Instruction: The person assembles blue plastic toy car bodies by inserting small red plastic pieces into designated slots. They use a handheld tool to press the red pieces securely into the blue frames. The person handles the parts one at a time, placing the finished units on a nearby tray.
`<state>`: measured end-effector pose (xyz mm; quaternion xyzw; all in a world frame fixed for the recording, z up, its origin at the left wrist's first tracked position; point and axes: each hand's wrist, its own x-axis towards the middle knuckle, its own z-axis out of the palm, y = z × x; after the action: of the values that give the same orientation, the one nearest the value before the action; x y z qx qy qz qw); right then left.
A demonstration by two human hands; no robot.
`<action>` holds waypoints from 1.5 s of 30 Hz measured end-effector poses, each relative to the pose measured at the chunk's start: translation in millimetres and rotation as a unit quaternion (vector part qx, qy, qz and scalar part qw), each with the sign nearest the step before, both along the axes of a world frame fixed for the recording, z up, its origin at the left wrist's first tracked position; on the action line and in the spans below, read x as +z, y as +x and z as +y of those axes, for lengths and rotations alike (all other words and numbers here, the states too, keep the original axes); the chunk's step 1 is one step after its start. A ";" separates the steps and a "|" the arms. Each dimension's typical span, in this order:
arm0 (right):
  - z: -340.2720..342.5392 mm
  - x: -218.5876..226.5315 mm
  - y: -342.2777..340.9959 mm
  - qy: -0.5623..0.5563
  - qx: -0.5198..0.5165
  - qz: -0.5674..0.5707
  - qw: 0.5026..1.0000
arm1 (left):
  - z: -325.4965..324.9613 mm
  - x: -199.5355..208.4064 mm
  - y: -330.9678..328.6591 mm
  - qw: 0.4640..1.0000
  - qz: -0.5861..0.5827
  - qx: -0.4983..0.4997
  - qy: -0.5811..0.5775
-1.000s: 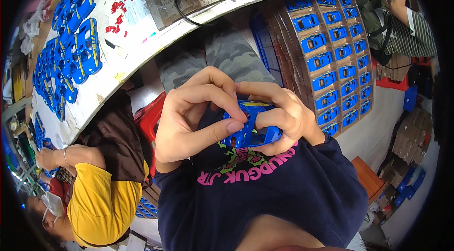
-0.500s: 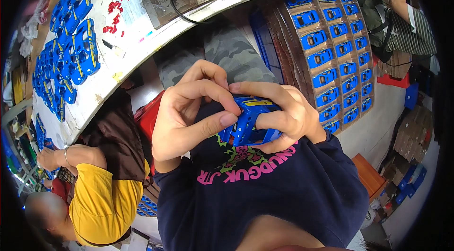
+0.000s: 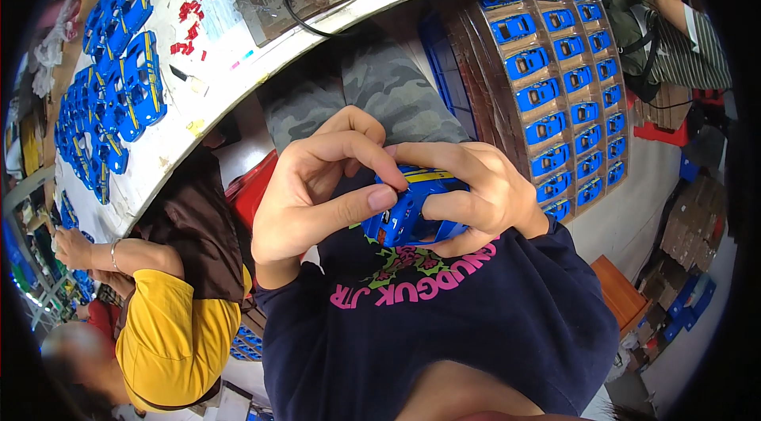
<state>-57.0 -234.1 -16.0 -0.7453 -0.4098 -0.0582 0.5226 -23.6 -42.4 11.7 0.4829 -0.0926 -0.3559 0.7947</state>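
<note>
In front of my chest is a blue toy car body with a yellow stripe, tilted so one end faces left. My right hand is closed round its right side, fingers wrapped over the top and underneath. At the left end, my left hand is closed in a pinch, thumb and index finger close against the car's upper edge. Whatever lies between those fingertips is hidden. A small reddish spot shows low on the car's end.
On the white table lie stacked blue car bodies, small red pieces and a metal plate. To the right stands a cardboard tray with rows of blue cars. A person in a yellow top works at left.
My hands and the car have shifted and tilted slightly; the left pinch stays at the same end. The co-worker's hand at left has moved a little up and left.
</note>
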 end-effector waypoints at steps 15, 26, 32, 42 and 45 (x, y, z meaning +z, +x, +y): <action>-3.5 1.1 -2.8 -0.014 -0.021 -0.019 0.999 | -10.0 -3.3 -4.4 0.998 0.055 0.000 -0.025; 13.6 -29.2 -11.3 0.358 0.129 0.234 0.895 | -11.6 -5.6 -9.7 0.899 -0.393 0.133 0.140; 19.0 -30.3 -4.7 0.476 0.238 0.252 0.809 | -14.0 -0.1 -11.9 0.842 -0.503 0.120 0.152; 11.6 -22.8 -8.5 0.489 0.258 0.360 0.751 | -30.4 -13.1 -20.5 0.771 -0.591 0.217 0.101; 16.8 -26.7 -8.9 0.523 0.261 0.331 0.741 | -31.6 -18.1 -22.3 0.736 -0.626 0.231 0.118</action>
<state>-65.9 -217.3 -42.8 -0.1916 -0.2947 0.1255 0.9278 -45.9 -74.0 -6.5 0.6930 -0.4117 0.2131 0.5521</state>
